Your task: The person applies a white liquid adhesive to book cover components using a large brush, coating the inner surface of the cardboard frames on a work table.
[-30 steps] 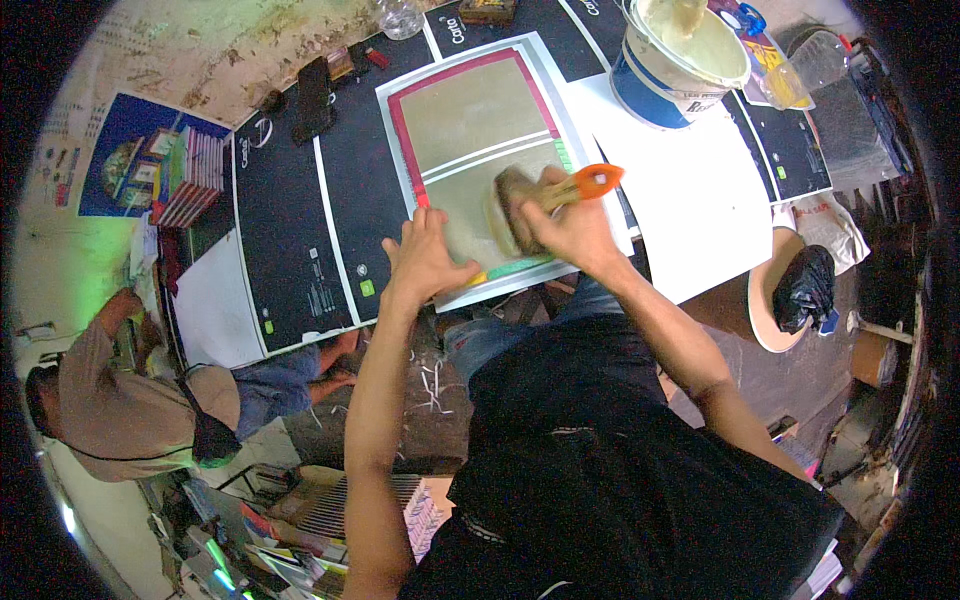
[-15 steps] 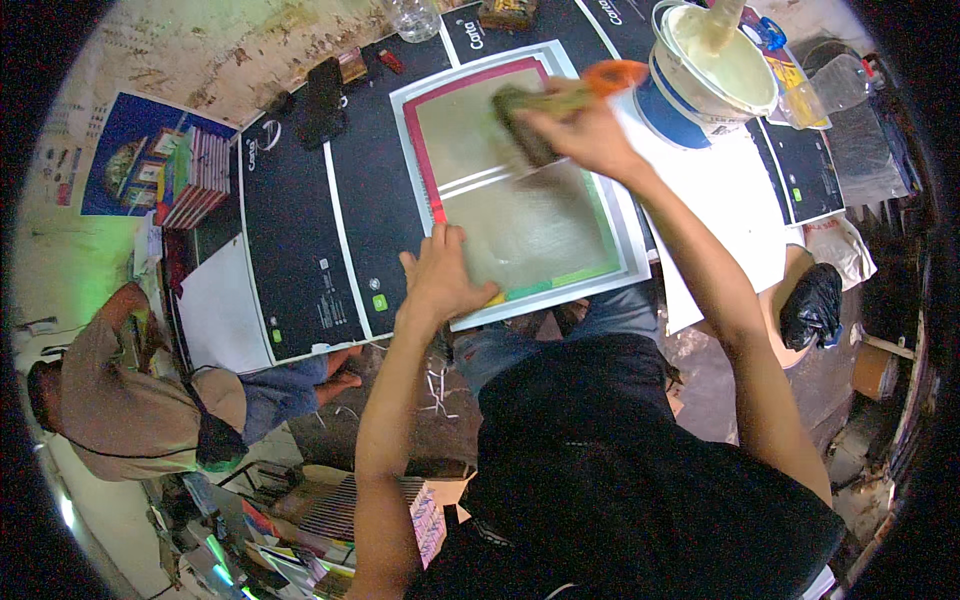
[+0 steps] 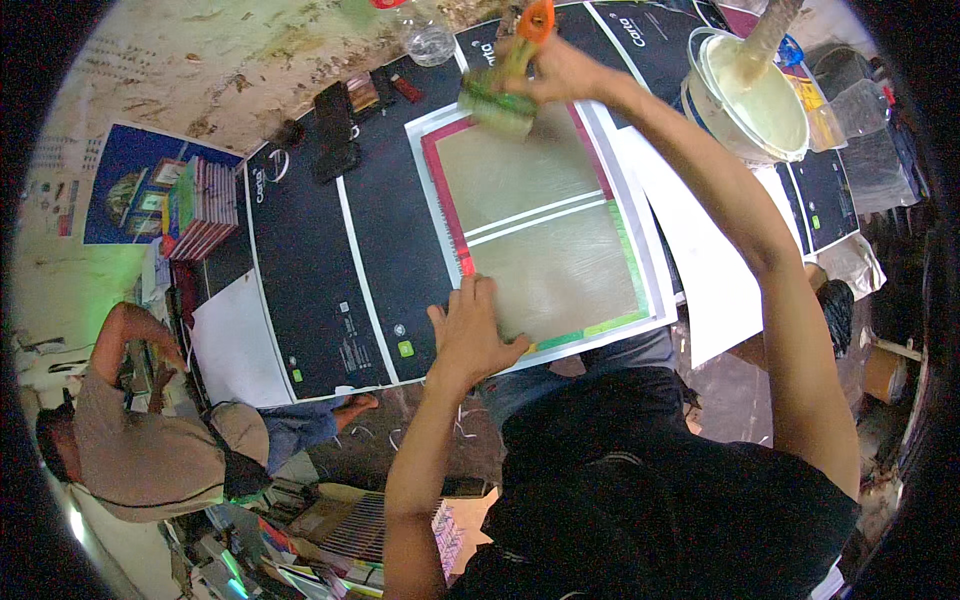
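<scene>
My right hand (image 3: 568,75) grips a wide flat brush (image 3: 498,108) with an orange handle and greenish bristles. The bristles are at the far edge of a grey, wet-looking panel (image 3: 560,265), slightly blurred by motion. Maroon and green strips border this panel, and two white lines cross its middle. It lies on a pale sheet (image 3: 655,285). Near the panel's left front corner, my left hand (image 3: 468,335) presses down with fingers extended and thumb apart, holding nothing.
A white bucket (image 3: 745,145) of cream liquid, with a stick (image 3: 770,45) in it, stands far right. A white sheet (image 3: 695,255) lies below it. Black boards (image 3: 300,230) cover the table. A bottle (image 3: 428,42) and stacked books (image 3: 207,205) stand behind. Another person (image 3: 150,440) sits left.
My right hand has moved the brush from the panel's upper right part toward its far edge, up and left. My left hand stays by the same corner. The whole view has shifted slightly.
</scene>
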Tool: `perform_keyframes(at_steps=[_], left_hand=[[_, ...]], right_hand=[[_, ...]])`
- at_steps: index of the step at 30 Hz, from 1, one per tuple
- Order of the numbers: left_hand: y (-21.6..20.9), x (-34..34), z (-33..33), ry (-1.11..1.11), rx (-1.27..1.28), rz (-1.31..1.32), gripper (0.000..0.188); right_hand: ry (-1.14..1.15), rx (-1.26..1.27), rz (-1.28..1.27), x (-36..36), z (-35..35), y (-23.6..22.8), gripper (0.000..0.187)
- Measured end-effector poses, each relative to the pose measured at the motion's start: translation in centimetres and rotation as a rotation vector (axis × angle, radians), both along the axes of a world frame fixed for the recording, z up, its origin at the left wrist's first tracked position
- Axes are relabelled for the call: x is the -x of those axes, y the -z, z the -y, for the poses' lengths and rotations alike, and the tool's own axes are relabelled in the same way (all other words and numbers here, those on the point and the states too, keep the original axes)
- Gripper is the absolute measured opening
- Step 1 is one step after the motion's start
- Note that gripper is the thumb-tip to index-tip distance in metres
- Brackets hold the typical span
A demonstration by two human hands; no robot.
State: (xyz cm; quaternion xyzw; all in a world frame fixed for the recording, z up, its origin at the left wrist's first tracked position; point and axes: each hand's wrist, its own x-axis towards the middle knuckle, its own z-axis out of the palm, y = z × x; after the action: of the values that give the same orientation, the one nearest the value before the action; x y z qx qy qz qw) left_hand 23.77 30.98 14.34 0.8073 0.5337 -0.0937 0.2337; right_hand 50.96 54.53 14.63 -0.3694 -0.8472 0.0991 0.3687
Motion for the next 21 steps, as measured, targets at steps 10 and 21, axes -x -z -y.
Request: perform_keyframes(at_steps=[10, 21], left_hand=[[0.1, -0.1, 0.3, 0.038, -0.028, 0.006, 0.083], [-0.5, -1.0, 0.5, 0.105, -0.043, -0.141, 0.077]], right_hand=[[0.345, -0.192, -0.222, -2.9, 10.1, 1.8, 0.030], [0.480, 0.545, -0.301, -5.1, 24.7, 2.1, 0.029]])
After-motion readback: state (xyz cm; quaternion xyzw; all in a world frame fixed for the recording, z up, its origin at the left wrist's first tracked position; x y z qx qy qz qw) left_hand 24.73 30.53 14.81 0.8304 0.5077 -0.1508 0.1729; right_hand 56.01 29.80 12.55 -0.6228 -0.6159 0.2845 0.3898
